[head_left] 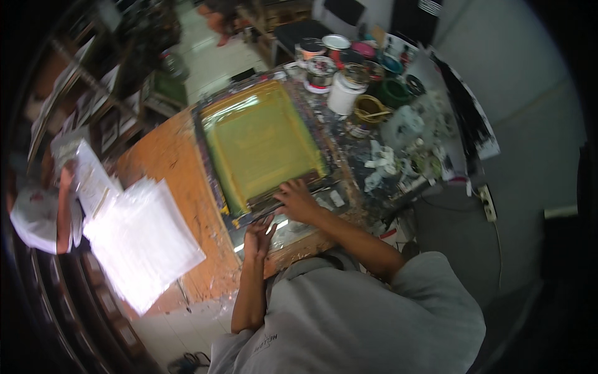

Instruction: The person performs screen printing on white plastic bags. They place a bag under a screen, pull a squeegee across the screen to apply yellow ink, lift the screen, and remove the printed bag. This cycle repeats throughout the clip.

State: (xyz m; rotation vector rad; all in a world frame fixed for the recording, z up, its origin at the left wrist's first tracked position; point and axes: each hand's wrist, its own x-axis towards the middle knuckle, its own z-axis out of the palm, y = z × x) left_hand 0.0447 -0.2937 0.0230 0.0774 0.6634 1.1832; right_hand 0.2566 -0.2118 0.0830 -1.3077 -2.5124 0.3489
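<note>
Right hand over the dark bar at the near end of the screen, fingers bent; impossible to tell whether gripping or merely resting. Left hand at the same near edge, fingers loosely parted, seemingly holding nothing; contact too blurred to judge. Best, probably, to support the bar toward both ends, press evenly, and spare the shiny green mesh from stray fingertips. Better also to steady the left side before any push or lift with the right, lest the bar twist.

Beneath the hands, screen lying on the worktop, slanting away to the far left. On the near side, only a narrow strip before the body: little room for drawing elbows back. On the right, rags close by, and pots crowded at the far right: swing wide there with caution. Most room on the left, across the orange wood, as far as the sheets, apparently jutting past the worktop's edge. Beyond them, a co-worker's arm: allow space.
</note>
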